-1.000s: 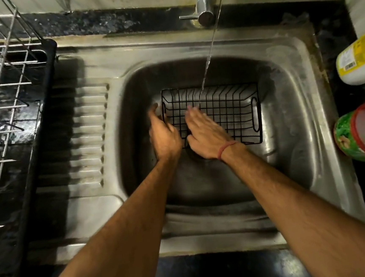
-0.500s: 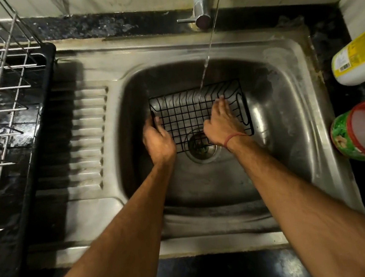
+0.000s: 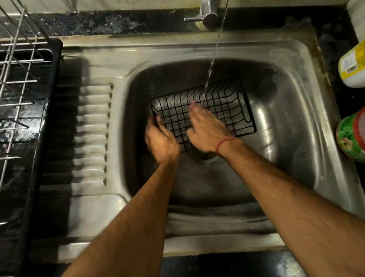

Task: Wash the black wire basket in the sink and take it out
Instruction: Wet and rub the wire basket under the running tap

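The steel sink (image 3: 292,67) fills the middle of the frame, with a dish rack (image 3: 7,91) at the upper left and two containers at the right edge. The black wire basket (image 3: 223,110) lies in the centre of the basin, tilted, under a thin stream of water (image 3: 214,53) from the tap (image 3: 208,5) at the top. Its left end is gripped by the left hand (image 3: 161,143), thumb and fingers curled round the rim. The right hand (image 3: 207,128) is laid flat on the mesh with fingers straight and blurred; nothing is held in it.

The basket is judged light and stiff, but wet and likely slippery; its thin wires could pinch. The end rims, or the looped handle at its right end, look the surest places to take hold.

Compared with half a second ago, the basket has been shifted slightly rightward in the frame, and the right hand has been drawn back from the far rim toward the mesh's middle.
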